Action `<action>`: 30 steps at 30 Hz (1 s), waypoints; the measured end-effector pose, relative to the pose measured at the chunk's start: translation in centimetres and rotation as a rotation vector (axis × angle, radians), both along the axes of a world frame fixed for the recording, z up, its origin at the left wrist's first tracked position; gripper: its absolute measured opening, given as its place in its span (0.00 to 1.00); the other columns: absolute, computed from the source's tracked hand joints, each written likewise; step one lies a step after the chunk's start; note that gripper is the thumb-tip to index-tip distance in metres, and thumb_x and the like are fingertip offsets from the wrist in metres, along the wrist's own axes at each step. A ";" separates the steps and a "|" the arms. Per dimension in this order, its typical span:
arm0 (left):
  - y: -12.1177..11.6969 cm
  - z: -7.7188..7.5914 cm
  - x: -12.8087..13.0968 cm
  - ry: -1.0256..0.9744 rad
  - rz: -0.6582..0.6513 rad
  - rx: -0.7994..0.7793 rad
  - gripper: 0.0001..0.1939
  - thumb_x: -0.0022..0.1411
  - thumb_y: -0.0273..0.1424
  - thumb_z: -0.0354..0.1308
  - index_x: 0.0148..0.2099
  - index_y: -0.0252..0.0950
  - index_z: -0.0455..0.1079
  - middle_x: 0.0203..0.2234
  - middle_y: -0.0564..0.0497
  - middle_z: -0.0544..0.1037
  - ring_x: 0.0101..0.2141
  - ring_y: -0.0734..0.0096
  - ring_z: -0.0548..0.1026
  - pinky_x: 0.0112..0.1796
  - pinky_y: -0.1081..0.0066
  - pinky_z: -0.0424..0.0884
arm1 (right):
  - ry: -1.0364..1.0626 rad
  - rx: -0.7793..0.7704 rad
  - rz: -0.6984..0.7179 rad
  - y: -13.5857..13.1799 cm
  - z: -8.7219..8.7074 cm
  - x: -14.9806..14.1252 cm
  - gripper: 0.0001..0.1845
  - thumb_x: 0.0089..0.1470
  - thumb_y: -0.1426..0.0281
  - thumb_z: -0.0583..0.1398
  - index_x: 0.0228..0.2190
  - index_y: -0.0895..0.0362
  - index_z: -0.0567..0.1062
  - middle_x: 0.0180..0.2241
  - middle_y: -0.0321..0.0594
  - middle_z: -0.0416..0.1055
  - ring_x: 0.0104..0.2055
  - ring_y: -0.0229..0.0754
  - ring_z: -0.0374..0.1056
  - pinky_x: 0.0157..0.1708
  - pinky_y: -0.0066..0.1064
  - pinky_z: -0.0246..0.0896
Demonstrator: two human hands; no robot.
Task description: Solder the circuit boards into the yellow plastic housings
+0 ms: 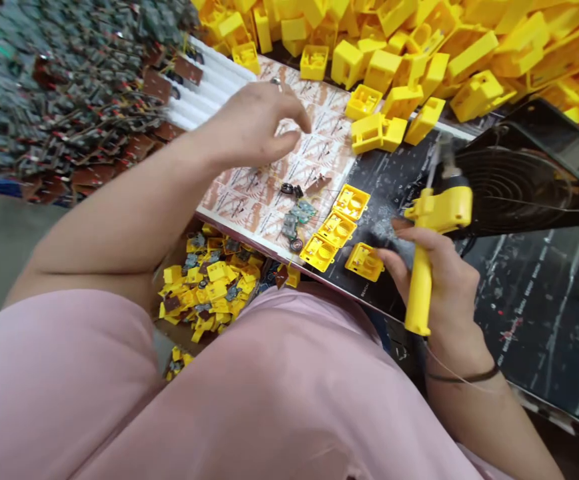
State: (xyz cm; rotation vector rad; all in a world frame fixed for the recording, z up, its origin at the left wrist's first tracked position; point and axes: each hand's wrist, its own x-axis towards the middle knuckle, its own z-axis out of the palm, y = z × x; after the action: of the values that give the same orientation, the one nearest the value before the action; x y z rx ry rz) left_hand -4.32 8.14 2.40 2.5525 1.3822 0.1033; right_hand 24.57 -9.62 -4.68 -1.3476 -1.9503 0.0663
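Observation:
My left hand [264, 123] hovers over the patterned sheet [319, 113] on the bench, fingers loosely bent and apart, with nothing visible in them. In my right hand [444, 280] is a yellow glue gun [422, 280], its handle against the palm and its nozzle pointing away from me. Near that hand's fingertips lies a small open yellow casing [365, 261]. Left of it, several more open casings [336, 229] form a slanting row. Beside the row sit small green circuit boards [299, 217] with wires and round black parts [289, 189].
A heap of yellow casings [384, 67] spreads along the back. Piled circuit boards [79, 100] and white foam [199, 93] stand at left. A black fan [514, 180] stands at right. Below the bench edge, a box holds yellow pieces and boards [214, 287].

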 end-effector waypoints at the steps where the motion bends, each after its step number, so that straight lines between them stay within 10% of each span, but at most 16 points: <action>1: 0.2 0.0 -1.5 0.009 -0.028 -0.040 0.24 0.64 0.31 0.58 0.60 0.38 0.79 0.62 0.44 0.79 0.58 0.55 0.73 0.67 0.49 0.66 | -0.002 -0.010 0.026 0.3 -0.2 -0.1 0.20 0.62 0.58 0.71 0.51 0.49 0.76 0.49 0.42 0.83 0.45 0.48 0.81 0.50 0.40 0.77; 6: -0.8 -3.1 -4.7 0.130 -0.188 -0.171 0.27 0.62 0.39 0.61 0.62 0.40 0.77 0.71 0.45 0.68 0.66 0.48 0.69 0.67 0.48 0.65 | -0.142 -0.037 0.165 1.8 -1.2 -2.5 0.31 0.61 0.44 0.66 0.55 0.52 0.72 0.44 0.46 0.80 0.49 0.55 0.78 0.61 0.58 0.69; 11: 0.8 -3.9 -4.4 0.235 0.103 -0.027 0.15 0.70 0.27 0.52 0.46 0.38 0.81 0.48 0.48 0.83 0.51 0.56 0.76 0.58 0.48 0.73 | -0.302 -0.144 0.140 2.5 -2.1 -4.4 0.35 0.60 0.38 0.63 0.54 0.52 0.72 0.44 0.47 0.81 0.55 0.58 0.75 0.65 0.57 0.63; 14: 2.5 -2.2 -4.4 0.198 0.217 0.021 0.17 0.69 0.27 0.56 0.56 0.35 0.79 0.60 0.42 0.79 0.59 0.46 0.72 0.65 0.37 0.65 | -0.301 -0.131 0.129 2.6 -2.3 -4.3 0.35 0.60 0.38 0.64 0.54 0.51 0.72 0.43 0.46 0.81 0.54 0.58 0.76 0.65 0.57 0.64; 22: -5.1 -1.6 0.0 0.203 -0.459 -0.177 0.55 0.54 0.36 0.73 0.79 0.44 0.54 0.80 0.41 0.49 0.77 0.37 0.51 0.74 0.42 0.51 | -0.035 0.050 0.036 0.7 0.6 -1.5 0.32 0.58 0.54 0.73 0.56 0.51 0.69 0.55 0.52 0.80 0.57 0.56 0.78 0.57 0.52 0.75; 26: -6.2 -3.4 1.6 0.192 -0.411 -0.152 0.55 0.53 0.36 0.73 0.79 0.46 0.54 0.80 0.42 0.49 0.78 0.30 0.47 0.74 0.36 0.49 | -0.010 0.064 0.002 -1.2 1.0 -0.1 0.29 0.58 0.58 0.73 0.55 0.50 0.71 0.56 0.51 0.81 0.55 0.56 0.80 0.55 0.49 0.78; 30: -5.8 -4.3 3.0 0.179 -0.419 -0.143 0.46 0.56 0.36 0.71 0.75 0.45 0.61 0.74 0.48 0.65 0.73 0.41 0.61 0.73 0.50 0.59 | -0.041 0.074 0.001 -1.8 -0.7 0.9 0.32 0.56 0.53 0.74 0.55 0.51 0.72 0.54 0.54 0.82 0.54 0.57 0.82 0.53 0.46 0.79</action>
State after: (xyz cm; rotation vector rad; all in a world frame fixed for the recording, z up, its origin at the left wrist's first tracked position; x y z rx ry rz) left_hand -1.34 2.35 -1.94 2.7139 0.8401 -0.2912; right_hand 25.47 -11.37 -5.38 -1.3091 -1.9686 -0.0330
